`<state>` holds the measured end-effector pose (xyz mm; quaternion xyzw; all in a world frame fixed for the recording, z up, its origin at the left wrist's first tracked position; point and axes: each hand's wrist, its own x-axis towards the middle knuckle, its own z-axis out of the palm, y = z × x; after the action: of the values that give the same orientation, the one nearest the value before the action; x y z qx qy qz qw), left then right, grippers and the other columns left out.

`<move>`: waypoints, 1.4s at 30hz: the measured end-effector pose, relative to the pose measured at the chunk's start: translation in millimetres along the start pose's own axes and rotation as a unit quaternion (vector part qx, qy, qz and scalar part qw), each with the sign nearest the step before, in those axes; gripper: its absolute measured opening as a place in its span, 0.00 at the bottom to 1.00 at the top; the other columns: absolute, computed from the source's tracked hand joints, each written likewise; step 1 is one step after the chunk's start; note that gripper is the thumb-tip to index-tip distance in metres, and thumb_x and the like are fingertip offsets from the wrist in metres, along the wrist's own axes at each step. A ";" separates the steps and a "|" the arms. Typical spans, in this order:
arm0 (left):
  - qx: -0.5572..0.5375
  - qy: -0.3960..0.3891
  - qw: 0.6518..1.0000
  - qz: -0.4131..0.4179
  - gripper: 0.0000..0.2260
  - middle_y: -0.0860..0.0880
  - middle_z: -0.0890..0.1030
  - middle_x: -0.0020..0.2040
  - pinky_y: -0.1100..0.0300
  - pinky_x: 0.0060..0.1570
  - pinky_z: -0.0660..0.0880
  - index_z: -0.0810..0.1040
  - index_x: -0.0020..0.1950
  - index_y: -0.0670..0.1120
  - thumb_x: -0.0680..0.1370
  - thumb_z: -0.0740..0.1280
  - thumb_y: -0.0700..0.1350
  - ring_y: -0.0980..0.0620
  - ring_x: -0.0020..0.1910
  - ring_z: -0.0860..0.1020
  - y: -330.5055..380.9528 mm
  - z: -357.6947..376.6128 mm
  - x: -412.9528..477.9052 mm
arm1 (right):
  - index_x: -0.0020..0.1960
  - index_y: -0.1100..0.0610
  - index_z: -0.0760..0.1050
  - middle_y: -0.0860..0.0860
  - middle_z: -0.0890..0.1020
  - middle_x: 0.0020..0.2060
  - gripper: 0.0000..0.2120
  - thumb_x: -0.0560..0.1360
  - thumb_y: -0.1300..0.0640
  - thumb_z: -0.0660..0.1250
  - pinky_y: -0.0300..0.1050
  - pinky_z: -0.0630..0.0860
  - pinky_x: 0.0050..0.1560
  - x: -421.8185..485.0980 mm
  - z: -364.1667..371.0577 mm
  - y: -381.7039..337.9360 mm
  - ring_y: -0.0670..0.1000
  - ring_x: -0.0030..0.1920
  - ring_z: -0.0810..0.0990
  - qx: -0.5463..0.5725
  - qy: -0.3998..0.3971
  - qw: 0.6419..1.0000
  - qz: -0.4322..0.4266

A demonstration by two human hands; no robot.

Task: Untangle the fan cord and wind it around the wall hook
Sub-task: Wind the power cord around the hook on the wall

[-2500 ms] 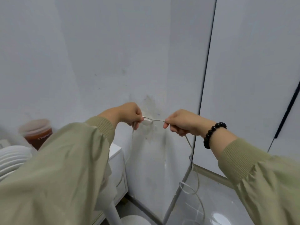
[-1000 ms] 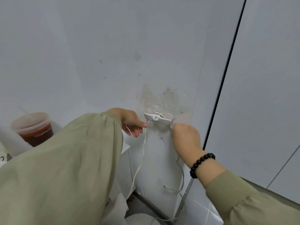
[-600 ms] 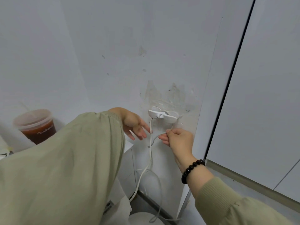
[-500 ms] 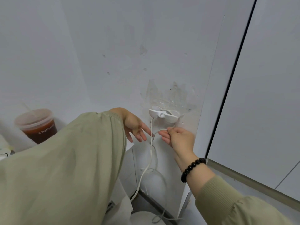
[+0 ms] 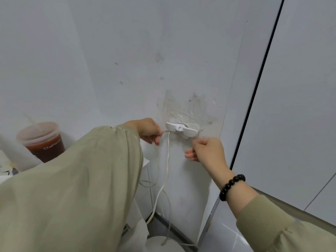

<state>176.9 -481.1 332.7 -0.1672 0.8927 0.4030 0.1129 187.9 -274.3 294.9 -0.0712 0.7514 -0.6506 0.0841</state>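
Observation:
The white wall hook is stuck on the stained white wall, with turns of the thin white fan cord around it. My left hand is just left of the hook and pinches the cord, which runs taut from my fingertips to the hook's left end. Another strand hangs from there down the wall toward the floor. My right hand hovers just below the hook's right end, fingers loosely curled, with no cord visible in it. My left sleeve hides the cord's lower left run.
A lidded plastic cup of brown drink stands at the left on a white cabinet. The fan's round white base sits on the floor below. A white panel with a dark vertical seam borders the right.
My left hand, open half a second ago, has closed on the cord beside the hook. My right hand has let go of the cord and shifted right, below the hook's right end.

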 end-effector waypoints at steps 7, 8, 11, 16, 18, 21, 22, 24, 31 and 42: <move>-0.303 0.083 0.947 0.065 0.11 0.52 0.71 0.21 0.62 0.39 0.75 0.73 0.38 0.43 0.80 0.59 0.40 0.55 0.24 0.75 8.2 -13.7 0.1 | 0.52 0.58 0.78 0.51 0.80 0.44 0.11 0.76 0.62 0.58 0.44 0.72 0.43 -14.4 -18.9 -32.0 0.52 0.44 0.76 -0.320 0.100 0.896 -0.290; -0.349 0.078 0.930 0.081 0.11 0.52 0.70 0.21 0.63 0.38 0.75 0.73 0.39 0.43 0.81 0.59 0.41 0.55 0.25 0.73 8.6 -17.6 0.0 | 0.56 0.58 0.77 0.51 0.79 0.48 0.13 0.75 0.63 0.58 0.43 0.71 0.44 -12.5 -17.3 -35.4 0.52 0.47 0.76 -0.346 0.086 0.878 -0.321; -0.449 0.044 0.885 0.111 0.11 0.52 0.67 0.21 0.63 0.38 0.72 0.73 0.39 0.43 0.81 0.58 0.41 0.55 0.25 0.70 12.9 -20.9 -3.0 | 0.62 0.60 0.72 0.53 0.72 0.55 0.18 0.73 0.66 0.59 0.42 0.67 0.43 -2.9 -7.2 -36.1 0.55 0.54 0.72 -0.451 0.029 0.817 -0.358; -0.370 0.003 0.918 0.143 0.11 0.53 0.64 0.20 0.65 0.34 0.67 0.73 0.39 0.42 0.81 0.57 0.41 0.56 0.24 0.65 38.7 -31.1 -11.1 | 0.64 0.62 0.70 0.57 0.72 0.55 0.24 0.68 0.67 0.62 0.41 0.58 0.46 0.4 0.6 -25.0 0.57 0.55 0.68 -0.554 0.021 0.736 -0.389; -0.288 -0.012 0.946 0.149 0.11 0.54 0.63 0.21 0.64 0.34 0.66 0.74 0.40 0.42 0.80 0.58 0.41 0.57 0.22 0.64 53.3 -41.3 -18.4 | 0.66 0.61 0.69 0.57 0.71 0.55 0.25 0.69 0.67 0.62 0.40 0.58 0.46 1.5 -2.7 -25.9 0.57 0.56 0.67 -0.546 0.005 0.746 -0.383; -0.168 -0.031 0.976 0.138 0.09 0.53 0.63 0.22 0.64 0.33 0.66 0.77 0.42 0.41 0.79 0.60 0.41 0.56 0.22 0.64 71.5 -54.4 -34.1 | 0.62 0.60 0.71 0.55 0.70 0.54 0.19 0.71 0.65 0.61 0.40 0.59 0.44 1.9 -2.8 -36.8 0.56 0.55 0.68 -0.539 -0.032 0.767 -0.345; -0.130 -0.040 0.982 0.134 0.09 0.53 0.64 0.22 0.64 0.32 0.67 0.77 0.43 0.40 0.79 0.61 0.41 0.56 0.22 0.65 77.3 -57.7 -39.3 | 0.59 0.61 0.73 0.55 0.71 0.52 0.15 0.72 0.65 0.60 0.41 0.62 0.43 1.7 -1.8 -41.8 0.56 0.54 0.71 -0.521 -0.038 0.791 -0.320; -0.058 -0.057 0.989 0.122 0.08 0.51 0.67 0.23 0.64 0.31 0.69 0.79 0.45 0.39 0.78 0.62 0.40 0.54 0.23 0.68 90.1 -63.9 -52.0 | 0.55 0.62 0.75 0.56 0.76 0.50 0.12 0.74 0.64 0.59 0.44 0.68 0.42 3.8 -1.6 -55.8 0.58 0.52 0.76 -0.447 -0.020 0.854 -0.265; 0.135 -0.078 0.985 0.079 0.13 0.48 0.76 0.26 0.61 0.39 0.76 0.81 0.47 0.39 0.77 0.56 0.37 0.51 0.28 0.77 123.2 -68.6 -87.7 | 0.54 0.54 0.80 0.51 0.82 0.50 0.12 0.73 0.54 0.67 0.43 0.75 0.48 21.9 16.7 -92.3 0.51 0.49 0.79 -0.355 -0.019 0.908 -0.221; 0.285 0.003 0.954 0.091 0.12 0.49 0.78 0.34 0.56 0.51 0.76 0.80 0.42 0.45 0.79 0.59 0.38 0.53 0.38 0.81 118.9 -81.0 -125.5 | 0.30 0.58 0.69 0.49 0.70 0.24 0.13 0.74 0.58 0.61 0.40 0.63 0.26 2.7 16.1 -97.4 0.50 0.27 0.69 -0.238 0.154 0.931 -0.229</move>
<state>240.4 -442.7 508.6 -0.0476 0.9823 0.1394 0.1159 188.6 -304.4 389.0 -0.1586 0.8513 -0.4571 -0.2031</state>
